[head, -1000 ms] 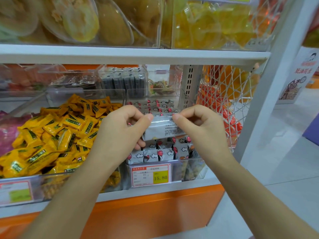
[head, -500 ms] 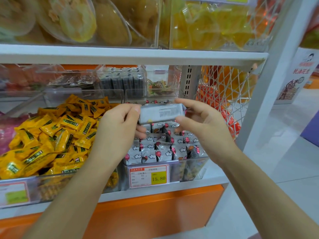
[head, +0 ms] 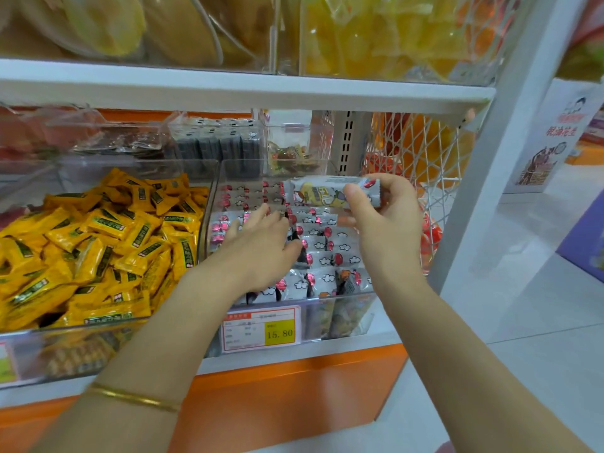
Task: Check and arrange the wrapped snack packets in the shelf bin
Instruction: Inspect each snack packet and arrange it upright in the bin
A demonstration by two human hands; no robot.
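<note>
Snack packet [head: 330, 192], in a grey-white wrapper, is pinched between the thumb and fingers of the right hand [head: 385, 220], above the rear of the clear shelf bin [head: 346, 296]; the left hand [head: 261, 246] lies spread, fingers straight, on the rows of packets [head: 327, 259] inside; yellow packets [head: 98, 243] fill the neighbouring bin [head: 98, 323]; the wrapper print is blurred, possibly a cartoon.

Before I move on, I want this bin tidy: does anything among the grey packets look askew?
Yes. The front packets by the bin's clear wall lie tilted and turned, unlike the flat rows behind. One packet is out, pinched in the right hand.
</note>
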